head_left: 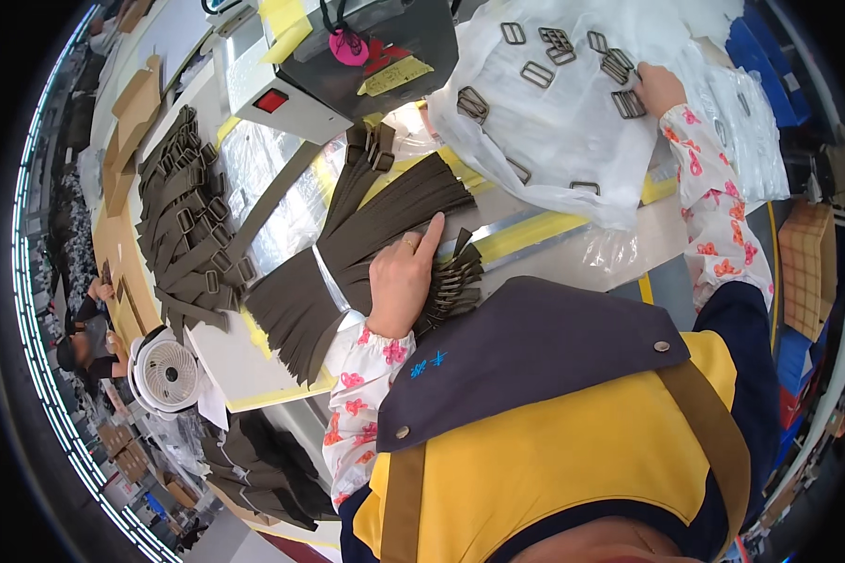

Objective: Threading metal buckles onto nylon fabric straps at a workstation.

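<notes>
The left hand (402, 277) lies palm-down on a fanned sheaf of dark olive webbing straps (385, 220), forefinger stretched out along the topmost strap and the other fingers curled loosely; it presses rather than clasps, and a bundle of strap ends fitted with metal buckles (451, 281) pokes out just beside its knuckles, at the near edge of the sheaf. The right hand (657, 89) reaches well away from the straps, fingertips on a cluster of flat rectangular metal buckles (626, 101) scattered over a crumpled white plastic bag (563, 141); whether it has pinched one I cannot tell. Between the sheaf and the bag runs a strip of bare tabletop edged with yellow tape (535, 230), the only open lane near the straps. Behind the straps stands a grey machine housing (376, 47), close over their far ends, carrying a red rectangular switch (270, 100) on its pale left block, a round pink tag (348, 47) hanging on a black loop, and a yellow oblong label (394, 77) beside a red patch. Left of the straps, past a clear plastic sheet (272, 178), a long heap of finished straps with buckles (192, 220) runs along the bench's far edge, with brown cardboard pieces (133, 117) beyond it. Below the straps' left end a small white fan (167, 372) sits at the table's corner.
</notes>
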Action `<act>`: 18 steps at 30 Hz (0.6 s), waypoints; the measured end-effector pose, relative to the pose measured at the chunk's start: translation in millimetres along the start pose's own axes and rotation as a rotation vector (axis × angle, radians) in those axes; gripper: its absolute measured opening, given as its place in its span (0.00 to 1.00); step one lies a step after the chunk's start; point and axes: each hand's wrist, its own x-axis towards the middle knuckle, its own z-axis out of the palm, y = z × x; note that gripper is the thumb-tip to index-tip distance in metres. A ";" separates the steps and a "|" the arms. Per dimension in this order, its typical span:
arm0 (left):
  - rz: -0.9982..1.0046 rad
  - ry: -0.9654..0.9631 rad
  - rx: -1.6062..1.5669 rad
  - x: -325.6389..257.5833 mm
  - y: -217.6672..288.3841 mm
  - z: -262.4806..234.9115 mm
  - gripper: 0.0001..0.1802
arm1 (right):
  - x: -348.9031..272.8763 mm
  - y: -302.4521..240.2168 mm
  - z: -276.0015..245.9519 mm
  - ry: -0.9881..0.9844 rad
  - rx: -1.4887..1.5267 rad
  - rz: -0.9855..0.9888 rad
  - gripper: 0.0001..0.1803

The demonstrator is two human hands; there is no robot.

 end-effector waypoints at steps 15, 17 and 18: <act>-0.014 0.023 -0.275 30.8 -4.0 -1.9 0.06 | -118.3 -150.5 -74.1 -0.325 1.472 -0.436 0.08; -0.153 0.011 -0.514 28.9 -9.9 -5.6 0.06 | -131.1 -174.3 -72.5 -0.522 1.681 -0.238 0.09; -0.301 0.007 -0.752 25.2 -13.4 -8.3 0.06 | -136.4 -184.0 -70.4 -0.532 1.686 -0.247 0.09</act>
